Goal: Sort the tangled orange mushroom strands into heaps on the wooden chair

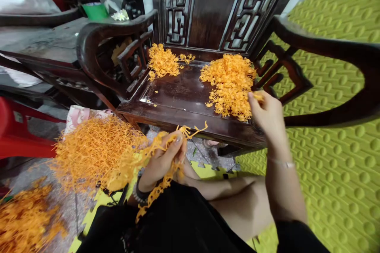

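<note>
Left hand [162,162] and right hand [267,114] pinching branching orange strands at a dark carved wooden armchair [178,95]
The left fingers clamp a long orange strand [190,131] lying diagonally — tip up and right, tail hanging down-left toward the lap. The right fingers clamp a small orange tuft [257,97] at the edge of a loose orange heap [228,85] on the polished seat; a large orange mass [95,154] lies just left of the left hand.

Thin orange strands [99,154] in tangled heaps w/ stray bits.
</note>
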`<control>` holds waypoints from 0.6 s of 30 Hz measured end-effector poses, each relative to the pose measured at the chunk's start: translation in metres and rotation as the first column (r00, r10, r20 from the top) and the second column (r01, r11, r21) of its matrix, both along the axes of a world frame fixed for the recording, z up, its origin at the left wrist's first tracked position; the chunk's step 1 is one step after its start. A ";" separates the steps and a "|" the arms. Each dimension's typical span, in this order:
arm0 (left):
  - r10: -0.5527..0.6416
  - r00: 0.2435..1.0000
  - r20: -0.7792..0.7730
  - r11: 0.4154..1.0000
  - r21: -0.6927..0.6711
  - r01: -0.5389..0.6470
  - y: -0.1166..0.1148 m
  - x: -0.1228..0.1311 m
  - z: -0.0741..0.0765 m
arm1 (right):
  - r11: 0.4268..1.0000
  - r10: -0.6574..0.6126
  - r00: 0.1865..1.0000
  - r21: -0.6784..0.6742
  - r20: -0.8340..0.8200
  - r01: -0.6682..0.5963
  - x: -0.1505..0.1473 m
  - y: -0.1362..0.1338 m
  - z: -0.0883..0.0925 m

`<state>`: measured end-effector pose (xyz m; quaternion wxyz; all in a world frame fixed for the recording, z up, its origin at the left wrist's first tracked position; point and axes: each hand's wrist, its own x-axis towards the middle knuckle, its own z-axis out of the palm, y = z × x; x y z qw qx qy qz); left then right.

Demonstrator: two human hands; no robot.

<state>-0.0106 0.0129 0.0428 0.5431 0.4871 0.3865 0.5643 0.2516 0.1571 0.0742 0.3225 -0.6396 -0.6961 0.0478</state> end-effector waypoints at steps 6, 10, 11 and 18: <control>0.088 0.992 -0.090 0.996 0.010 -0.088 0.006 0.018 -0.006 | 0.970 -0.113 0.957 -0.177 0.266 0.164 0.000 0.114 -0.005; 0.068 0.989 -0.134 0.997 0.034 -0.064 0.011 0.018 -0.008 | 0.978 -0.122 0.958 -0.132 0.261 0.161 0.000 0.121 -0.025; 0.053 0.989 -0.140 0.998 0.036 -0.048 0.012 0.018 -0.008 | 0.982 -0.111 0.960 -0.118 0.257 0.146 0.000 0.121 -0.030; 0.020 0.967 -0.255 0.998 0.067 -0.003 0.016 0.011 -0.008 | 0.955 0.008 1.000 0.296 0.022 -0.014 -0.006 0.108 -0.047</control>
